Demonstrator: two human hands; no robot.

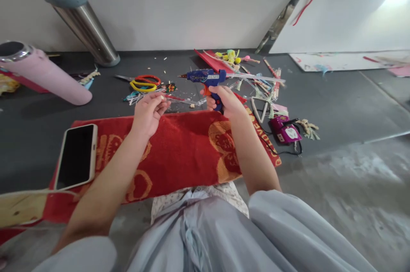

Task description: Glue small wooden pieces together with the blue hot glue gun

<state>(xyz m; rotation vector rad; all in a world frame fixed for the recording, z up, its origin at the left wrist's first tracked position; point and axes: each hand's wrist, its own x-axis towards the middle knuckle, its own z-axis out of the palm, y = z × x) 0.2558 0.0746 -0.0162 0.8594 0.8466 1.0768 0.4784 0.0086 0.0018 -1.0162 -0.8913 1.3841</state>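
Dark grey floor [320, 92] runs out to a pale wall, with a red towel [179, 152] spread in front of my lap. At twelve o'clock my right hand [229, 103] is wrapped tight round the handle of the blue glue gun [206, 77], its nozzle pointing to nine o'clock. My left hand [149, 112], at eleven o'clock, has its fingertips pinched on something too small to make out. Scissors [144, 83] lie just beyond it. A phone [77, 156] rests on the towel at nine o'clock.

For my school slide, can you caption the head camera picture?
Right hand holds a blue glue gun; left hand pinches a tiny piece above a red towel.
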